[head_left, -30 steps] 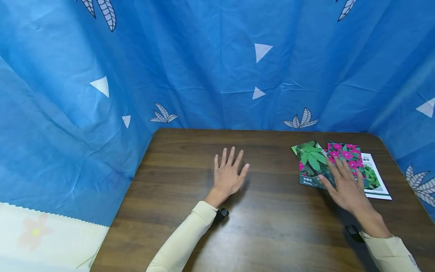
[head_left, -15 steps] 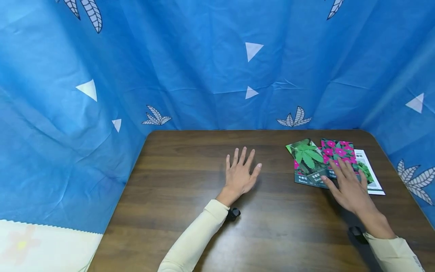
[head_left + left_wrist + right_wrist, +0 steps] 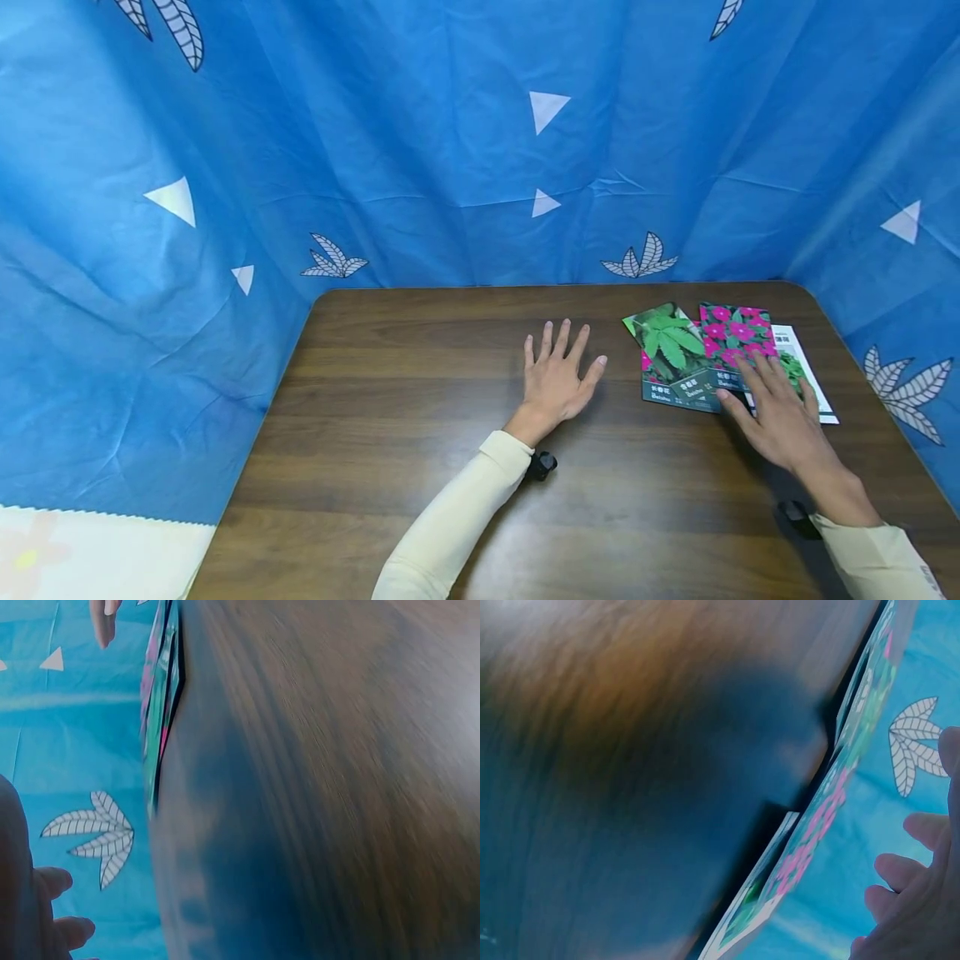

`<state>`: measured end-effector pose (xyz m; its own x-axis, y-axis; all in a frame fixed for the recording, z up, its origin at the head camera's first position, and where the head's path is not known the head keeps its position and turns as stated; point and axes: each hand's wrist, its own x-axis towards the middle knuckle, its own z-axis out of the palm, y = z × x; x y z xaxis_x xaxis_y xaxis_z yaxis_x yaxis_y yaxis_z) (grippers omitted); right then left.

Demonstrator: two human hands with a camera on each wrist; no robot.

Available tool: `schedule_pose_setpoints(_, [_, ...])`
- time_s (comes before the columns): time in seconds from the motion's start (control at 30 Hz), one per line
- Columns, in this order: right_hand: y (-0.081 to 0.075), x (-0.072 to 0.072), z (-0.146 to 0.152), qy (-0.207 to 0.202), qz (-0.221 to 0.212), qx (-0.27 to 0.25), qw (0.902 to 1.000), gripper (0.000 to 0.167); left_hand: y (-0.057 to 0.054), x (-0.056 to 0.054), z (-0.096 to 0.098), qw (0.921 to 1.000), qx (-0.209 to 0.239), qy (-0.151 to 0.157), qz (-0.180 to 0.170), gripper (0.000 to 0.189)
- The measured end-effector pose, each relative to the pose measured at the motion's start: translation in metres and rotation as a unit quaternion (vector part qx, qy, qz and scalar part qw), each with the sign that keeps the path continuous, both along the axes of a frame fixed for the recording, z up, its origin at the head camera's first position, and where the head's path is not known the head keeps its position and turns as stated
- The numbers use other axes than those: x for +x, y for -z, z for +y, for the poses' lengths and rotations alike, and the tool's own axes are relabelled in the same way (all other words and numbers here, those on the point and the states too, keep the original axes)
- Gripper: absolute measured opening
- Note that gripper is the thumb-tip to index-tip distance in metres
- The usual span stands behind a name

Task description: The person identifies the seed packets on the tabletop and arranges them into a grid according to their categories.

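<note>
Head view: the pink-flower packet lies on the wooden table, and your right hand hovers above its lower edge, fingers spread and grasping nothing. Just left of that packet, a green-leaf packet lies tilted across a lower packet, whose dark band reads 长春花, with a small Latin brand name that seems to begin with B beneath. Lettering on the green-leaf packet and the pink-flower packet is too blurred to read surely. From under the pink-flower packet's right side, a white packet sticks out, printed with green leaves; its top writing is too small. Whether these packets are filled, you cannot tell. Well left of the pink-flower packet, your left hand hangs over the table, fingers fanned, free of any grip. Behind the pink-flower packet hangs a blue curtain.
</note>
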<state>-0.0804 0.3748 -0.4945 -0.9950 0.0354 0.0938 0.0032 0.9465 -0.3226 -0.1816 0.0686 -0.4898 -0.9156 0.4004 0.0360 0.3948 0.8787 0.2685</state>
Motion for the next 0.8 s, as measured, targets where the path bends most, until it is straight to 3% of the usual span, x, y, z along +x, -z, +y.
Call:
schedule_pose_setpoints(0.37, [0.01, 0.003, 0.018, 0.012, -0.008, 0.004, 0.9999, 0.073, 0.009, 0.003, 0.038, 0.9995, -0.005, 0.03, -0.006, 0.069])
schedule_pose_setpoints(0.57, [0.013, 0.005, 0.027, 0.012, -0.008, 0.001, 0.9999, 0.072, 0.012, 0.004, 0.055, 0.9986, -0.034, 0.035, -0.019, 0.066])
schedule_pose_setpoints(0.8, [0.013, 0.008, 0.044, 0.009, -0.01, 0.005, 0.9999, 0.074, 0.011, 0.008, 0.079, 0.998, -0.038, 0.05, -0.001, 0.066])
